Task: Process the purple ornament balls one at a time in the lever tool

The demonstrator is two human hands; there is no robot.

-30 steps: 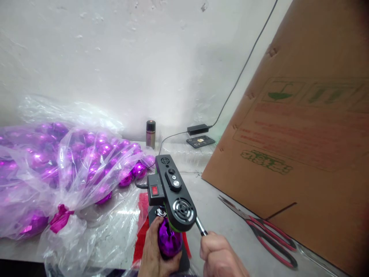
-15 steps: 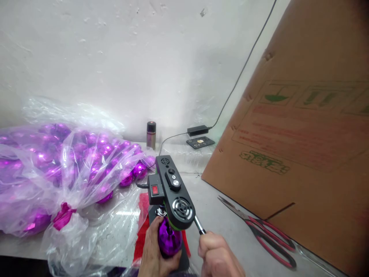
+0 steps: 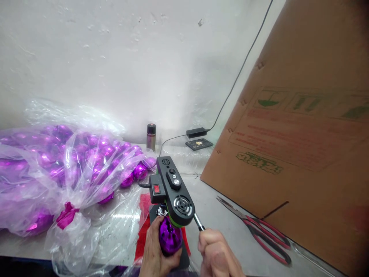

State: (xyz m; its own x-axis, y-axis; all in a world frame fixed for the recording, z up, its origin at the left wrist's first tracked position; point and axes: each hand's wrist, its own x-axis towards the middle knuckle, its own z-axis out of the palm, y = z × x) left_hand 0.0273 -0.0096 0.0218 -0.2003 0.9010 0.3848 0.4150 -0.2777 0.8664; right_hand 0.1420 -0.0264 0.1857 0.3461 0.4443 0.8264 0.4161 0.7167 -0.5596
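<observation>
My left hand (image 3: pixel 157 250) is wrapped round a shiny purple ball ornament (image 3: pixel 170 237), from the left and below. The ball sits under the head of a small black bench drill press (image 3: pixel 182 204) with a red switch on its side; the drill tip is hidden. My right hand (image 3: pixel 217 252) grips the end of the machine's metal lever (image 3: pixel 198 222). Beneath the machine lies a red cloth (image 3: pixel 142 231).
At left is a tied clear plastic bag (image 3: pixel 69 161) of purple balls. A spray can (image 3: pixel 151 137), a power adapter (image 3: pixel 197 132) and a phone (image 3: pixel 198 144) stand or lie by the wall. Red-and-black scissors (image 3: pixel 259 231) lie before a large cardboard box (image 3: pixel 302 127) at right.
The view has shifted slightly. Both hands stay in nearly the same places, on the ball and on the lever.
</observation>
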